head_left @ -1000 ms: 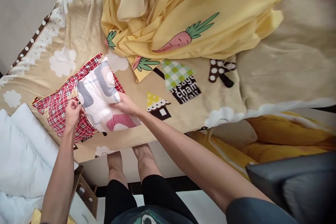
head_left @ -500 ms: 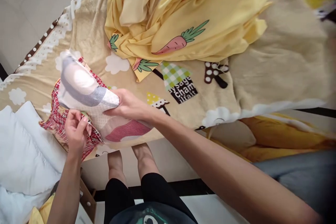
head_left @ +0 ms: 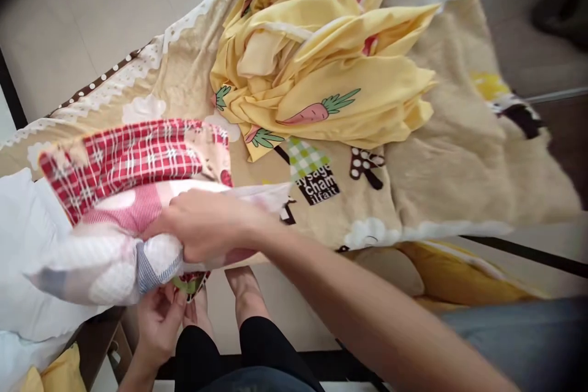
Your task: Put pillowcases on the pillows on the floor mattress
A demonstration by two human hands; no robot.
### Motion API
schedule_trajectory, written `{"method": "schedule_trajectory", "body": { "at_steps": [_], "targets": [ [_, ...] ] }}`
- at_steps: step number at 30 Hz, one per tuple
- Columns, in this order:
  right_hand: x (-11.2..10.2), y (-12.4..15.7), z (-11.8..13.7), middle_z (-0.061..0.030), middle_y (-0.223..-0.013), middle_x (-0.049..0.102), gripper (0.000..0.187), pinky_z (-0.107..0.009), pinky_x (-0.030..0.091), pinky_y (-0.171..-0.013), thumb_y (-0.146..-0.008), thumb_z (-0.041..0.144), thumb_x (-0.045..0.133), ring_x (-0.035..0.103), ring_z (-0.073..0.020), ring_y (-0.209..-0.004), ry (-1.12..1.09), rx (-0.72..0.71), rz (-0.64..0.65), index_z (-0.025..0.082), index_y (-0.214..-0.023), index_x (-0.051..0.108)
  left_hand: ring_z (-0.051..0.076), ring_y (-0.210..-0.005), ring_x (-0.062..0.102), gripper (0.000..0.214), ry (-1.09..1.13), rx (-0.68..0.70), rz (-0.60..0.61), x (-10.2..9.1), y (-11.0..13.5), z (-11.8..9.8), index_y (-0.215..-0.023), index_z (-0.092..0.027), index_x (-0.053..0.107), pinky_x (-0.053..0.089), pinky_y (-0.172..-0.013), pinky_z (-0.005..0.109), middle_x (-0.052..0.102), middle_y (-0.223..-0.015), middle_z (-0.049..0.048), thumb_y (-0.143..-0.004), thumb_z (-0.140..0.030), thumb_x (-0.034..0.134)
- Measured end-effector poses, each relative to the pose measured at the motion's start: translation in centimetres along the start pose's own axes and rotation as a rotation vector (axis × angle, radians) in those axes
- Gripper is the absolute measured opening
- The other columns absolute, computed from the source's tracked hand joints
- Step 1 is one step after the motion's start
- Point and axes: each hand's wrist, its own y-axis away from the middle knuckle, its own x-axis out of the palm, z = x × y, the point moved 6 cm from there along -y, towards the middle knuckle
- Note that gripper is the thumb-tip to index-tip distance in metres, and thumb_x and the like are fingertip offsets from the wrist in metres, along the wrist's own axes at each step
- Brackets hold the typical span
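My right hand [head_left: 202, 226] is closed around the middle of a soft pillow [head_left: 160, 257], white with pink and blue striped patches. The pillow lies pinched and folded over a red plaid cloth cover [head_left: 147, 156], whose far part is spread on the blanket. Below the pillow, my left hand [head_left: 158, 321] pinches a near corner of that plaid cover, where a bit of green shows. The pillow hides the middle of the cover.
The beige patterned blanket [head_left: 441, 184] covers the bed. A crumpled yellow cloth with carrots [head_left: 321, 86] lies on it, beyond my right arm. White bedding [head_left: 27, 257] is at left. Yellow fabric [head_left: 441, 275] shows below the bed's near edge.
My right hand has swung the pillow toward me and turned it over. The plaid cover has spread out flatter behind it. My left hand has moved nearer to my body, still pinching the cover.
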Motion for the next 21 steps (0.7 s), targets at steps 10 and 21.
{"method": "schedule_trajectory", "body": {
  "at_steps": [10,21],
  "targets": [
    [9.1,-4.9,-3.4,0.0024,-0.076,0.071,0.033,-0.024,0.037,-0.057,-0.062,0.009,0.069,0.057,-0.0124,-0.064,-0.244,-0.153,0.096,0.02,-0.092,0.073,0.019,-0.101,0.062,0.063,-0.339,0.356,-0.657,-15.1,4.3,-0.9,-0.115,-0.028,0.052,0.054,-0.089,0.032,0.06,-0.11,0.0029,-0.063,-0.047,0.084],
    [9.5,5.6,0.6,-0.0107,-0.126,0.061,0.082,-0.049,0.046,-0.091,-0.077,0.035,0.073,0.058,-0.0318,-0.111,0.308,0.091,-0.659,0.033,-0.15,0.035,0.025,-0.102,0.064,0.056,-0.62,0.144,-0.634,-15.0,1.8,0.1,-0.11,-0.018,0.059,0.053,-0.096,0.041,0.065,-0.107,0.0085,-0.062,-0.036,0.082]
  ]
}}
